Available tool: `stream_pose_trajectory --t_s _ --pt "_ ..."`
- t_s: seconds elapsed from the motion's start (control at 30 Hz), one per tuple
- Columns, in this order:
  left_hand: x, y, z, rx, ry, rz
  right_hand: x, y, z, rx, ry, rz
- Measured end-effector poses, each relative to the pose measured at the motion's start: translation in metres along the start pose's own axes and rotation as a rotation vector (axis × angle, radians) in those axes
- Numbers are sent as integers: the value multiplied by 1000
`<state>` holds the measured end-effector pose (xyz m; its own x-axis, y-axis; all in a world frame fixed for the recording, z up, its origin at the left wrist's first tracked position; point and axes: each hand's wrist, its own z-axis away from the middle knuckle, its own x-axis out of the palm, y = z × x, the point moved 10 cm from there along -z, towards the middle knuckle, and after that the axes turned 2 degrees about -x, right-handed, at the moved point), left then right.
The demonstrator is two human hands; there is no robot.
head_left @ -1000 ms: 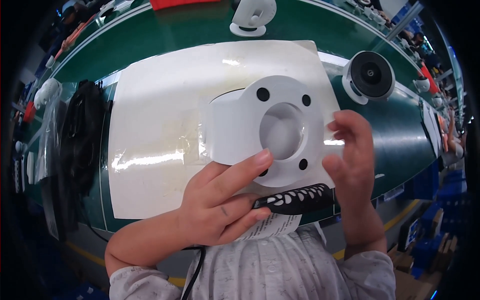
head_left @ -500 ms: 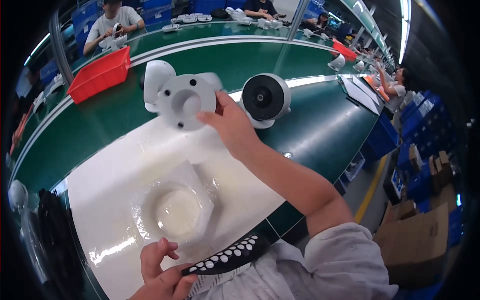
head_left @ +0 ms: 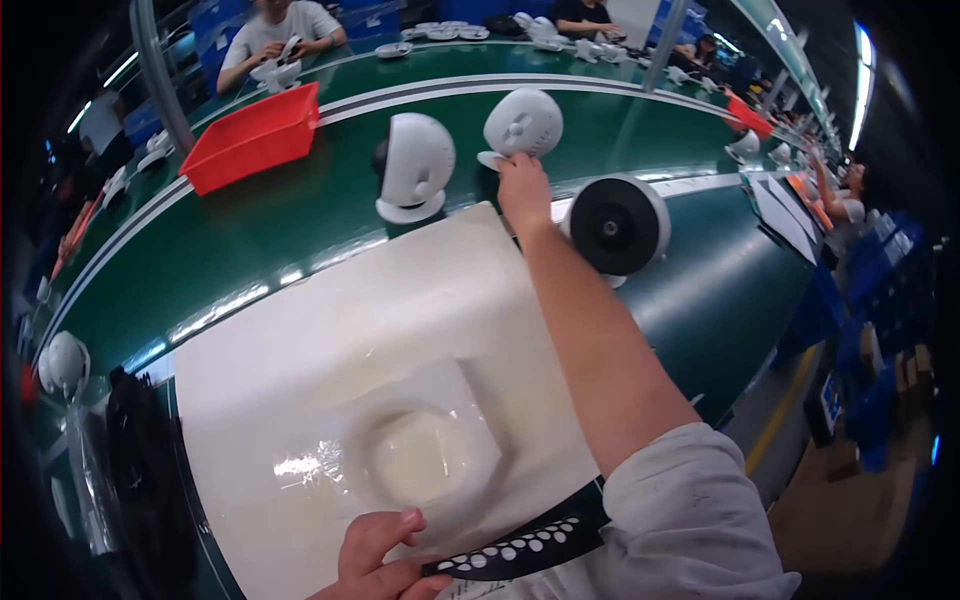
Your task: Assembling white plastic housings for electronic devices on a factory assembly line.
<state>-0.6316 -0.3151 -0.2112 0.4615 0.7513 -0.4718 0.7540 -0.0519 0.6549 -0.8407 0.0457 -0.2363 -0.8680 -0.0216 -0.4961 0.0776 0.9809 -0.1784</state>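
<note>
My right hand (head_left: 525,195) reaches out to the far side and grips the base of a white round-headed camera (head_left: 524,122) over the green belt. Whether that base touches the belt I cannot tell. Close to my body, my left hand (head_left: 385,555) pinches a black strip with white round stickers (head_left: 520,548). Left of the gripped camera stands another white camera (head_left: 418,165), turned sideways. A third camera (head_left: 612,228) is beside my right forearm, its black front towards me.
A white foam block with a round hollow (head_left: 470,400) lies on the cream mat (head_left: 270,400). Beyond is the green belt (head_left: 350,190) with a red bin (head_left: 250,140). Black bags (head_left: 140,460) lie at left. A co-worker (head_left: 280,45) sits across.
My right hand has carried the camera away from me and tipped it from underside-showing to upright. My view has shifted left. The left hand keeps its hold on the strip.
</note>
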Motion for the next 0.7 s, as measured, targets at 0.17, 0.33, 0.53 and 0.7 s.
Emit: stream_pose_trajectory --t_s 0.17,0.33,0.53,0.7 --pt "3 -7 2 57 -8 31 25 8 6 65 -270 115" --pt "6 -5 -2 39 -29 18 -7 -28 -1 160 -412 33" --pt "7 -4 -3 30 -35 22 42 -97 43 -33 -902 115" --pt "9 -3 -6 5 -58 23 52 -84 36 59 -647 38"
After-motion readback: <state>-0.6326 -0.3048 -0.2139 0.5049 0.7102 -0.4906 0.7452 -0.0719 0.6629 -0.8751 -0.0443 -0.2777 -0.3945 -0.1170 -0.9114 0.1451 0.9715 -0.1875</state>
